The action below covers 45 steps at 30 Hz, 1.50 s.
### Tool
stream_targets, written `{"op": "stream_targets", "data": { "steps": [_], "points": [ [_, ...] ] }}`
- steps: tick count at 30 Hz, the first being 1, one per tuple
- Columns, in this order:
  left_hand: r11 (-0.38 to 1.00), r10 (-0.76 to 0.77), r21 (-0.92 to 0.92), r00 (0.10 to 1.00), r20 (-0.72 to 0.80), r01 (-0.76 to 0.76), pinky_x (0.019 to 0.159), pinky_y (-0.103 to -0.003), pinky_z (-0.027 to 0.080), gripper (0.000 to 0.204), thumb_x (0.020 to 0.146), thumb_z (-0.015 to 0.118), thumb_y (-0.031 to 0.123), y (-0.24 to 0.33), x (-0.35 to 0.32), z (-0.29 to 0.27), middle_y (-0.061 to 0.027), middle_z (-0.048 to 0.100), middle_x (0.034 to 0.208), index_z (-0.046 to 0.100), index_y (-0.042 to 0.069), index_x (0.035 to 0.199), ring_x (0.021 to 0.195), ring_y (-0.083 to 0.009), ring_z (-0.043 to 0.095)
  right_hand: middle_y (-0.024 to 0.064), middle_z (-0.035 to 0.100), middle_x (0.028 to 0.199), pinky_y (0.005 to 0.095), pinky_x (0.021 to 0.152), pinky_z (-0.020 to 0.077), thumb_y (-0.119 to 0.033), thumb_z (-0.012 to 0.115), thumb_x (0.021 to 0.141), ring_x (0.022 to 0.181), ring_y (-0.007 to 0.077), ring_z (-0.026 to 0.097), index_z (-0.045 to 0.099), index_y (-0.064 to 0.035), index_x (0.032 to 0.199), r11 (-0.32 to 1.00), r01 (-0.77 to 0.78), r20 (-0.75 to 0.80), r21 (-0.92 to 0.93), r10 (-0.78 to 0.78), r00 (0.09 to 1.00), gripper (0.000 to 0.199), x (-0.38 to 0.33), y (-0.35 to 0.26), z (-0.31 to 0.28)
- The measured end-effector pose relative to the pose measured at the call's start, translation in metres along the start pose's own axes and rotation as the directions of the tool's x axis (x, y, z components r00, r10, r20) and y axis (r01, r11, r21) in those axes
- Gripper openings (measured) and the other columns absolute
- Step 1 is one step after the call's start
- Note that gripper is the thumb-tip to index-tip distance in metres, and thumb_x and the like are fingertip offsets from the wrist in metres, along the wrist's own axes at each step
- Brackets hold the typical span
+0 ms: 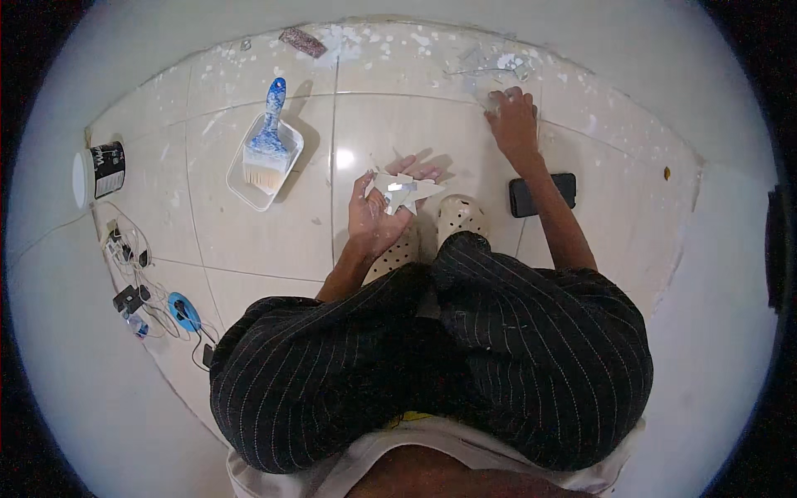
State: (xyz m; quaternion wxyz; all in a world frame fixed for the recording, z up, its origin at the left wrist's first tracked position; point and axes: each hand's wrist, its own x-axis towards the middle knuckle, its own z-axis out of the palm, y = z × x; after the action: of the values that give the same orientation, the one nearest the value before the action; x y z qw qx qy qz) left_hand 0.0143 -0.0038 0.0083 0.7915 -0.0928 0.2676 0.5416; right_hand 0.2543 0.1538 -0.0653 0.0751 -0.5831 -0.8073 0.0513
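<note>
I am squatting on a white tiled floor [274, 241]. My left hand [378, 212] holds a small white star-shaped piece [403, 189] just above my cream perforated clogs [459, 214]. My right hand [513, 120] reaches forward to the far tiles, its fingers pressed down on a small pale object [496, 100] among flecks of white paint; whether it grips that object I cannot tell.
A wide paintbrush [267, 149] with a blue handle lies in a white tray [292, 162] to the left. A white tub [98, 172] lies on its side far left, near tangled cables and chargers [145, 299]. A black phone [544, 192] lies by my right forearm.
</note>
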Motion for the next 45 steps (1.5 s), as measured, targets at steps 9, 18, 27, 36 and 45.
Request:
{"op": "stream_targets", "data": {
  "steps": [9, 18, 27, 36, 45],
  "points": [
    [1.000, -0.012, 0.006, 1.000, 0.002, 0.012, 0.116, -0.049, 0.025, 0.067, 0.097, 0.024, 0.045, 0.000, 0.000, -0.001, -0.0310, 0.034, 0.143, 0.029, -0.003, 0.144, 0.136, -0.0397, 0.034, 0.0124, 0.058, 0.102, 0.0439, 0.080, 0.0447, -0.023, 0.071, 0.078, 0.096, 0.0305, 0.055, 0.060, -0.0078, 0.100, 0.994, 0.007, 0.001, 0.113, -0.007, 1.000, 0.028, 0.001, 0.009, -0.001],
    [1.000, -0.024, -0.010, 0.999, -0.032, 0.024, 0.112, -0.046, 0.031, 0.065, 0.097, 0.026, 0.045, 0.004, -0.001, 0.000, -0.0278, 0.041, 0.140, 0.032, -0.003, 0.141, 0.133, -0.0368, 0.038, 0.0078, 0.068, 0.084, 0.0365, 0.070, 0.0476, -0.015, 0.071, 0.080, 0.077, 0.0206, 0.062, 0.062, -0.0061, 0.099, 0.686, -0.108, 0.150, 0.720, -0.002, 0.989, 0.022, -0.015, -0.082, -0.083],
    [0.998, -0.026, -0.057, 0.961, -0.276, 0.011, 0.105, -0.040, 0.038, 0.050, 0.097, 0.038, 0.042, 0.001, -0.001, -0.015, -0.0110, 0.057, 0.124, 0.047, 0.003, 0.128, 0.116, -0.0232, 0.053, 0.0072, 0.063, 0.082, 0.0387, 0.085, 0.0382, -0.014, 0.067, 0.082, 0.085, 0.0250, 0.053, 0.063, -0.0069, 0.105, 0.676, 0.055, 0.172, 0.735, -0.265, 0.949, 0.025, -0.051, -0.142, -0.098],
    [0.803, 0.112, 0.594, 0.991, -0.071, -0.048, 0.106, -0.042, 0.036, 0.056, 0.098, 0.031, 0.041, 0.001, -0.001, -0.022, -0.0146, 0.053, 0.129, 0.041, 0.000, 0.136, 0.120, -0.0254, 0.050, 0.0068, 0.067, 0.084, 0.0387, 0.080, 0.0407, -0.015, 0.069, 0.079, 0.081, 0.0248, 0.056, 0.064, -0.0095, 0.100, 0.713, 0.176, -0.016, 0.679, -0.225, 0.974, 0.022, -0.046, -0.134, -0.100],
    [0.999, -0.030, -0.035, 0.999, 0.030, 0.031, 0.114, -0.048, 0.028, 0.066, 0.097, 0.024, 0.041, -0.001, 0.001, -0.004, -0.0304, 0.041, 0.139, 0.030, -0.007, 0.141, 0.133, -0.0415, 0.037, 0.0124, 0.065, 0.086, 0.0435, 0.081, 0.0463, -0.017, 0.069, 0.082, 0.088, 0.0317, 0.062, 0.063, -0.0075, 0.102, 0.832, -0.267, -0.016, 0.487, 0.314, 0.949, 0.023, -0.008, 0.040, -0.003]
  ]
}}
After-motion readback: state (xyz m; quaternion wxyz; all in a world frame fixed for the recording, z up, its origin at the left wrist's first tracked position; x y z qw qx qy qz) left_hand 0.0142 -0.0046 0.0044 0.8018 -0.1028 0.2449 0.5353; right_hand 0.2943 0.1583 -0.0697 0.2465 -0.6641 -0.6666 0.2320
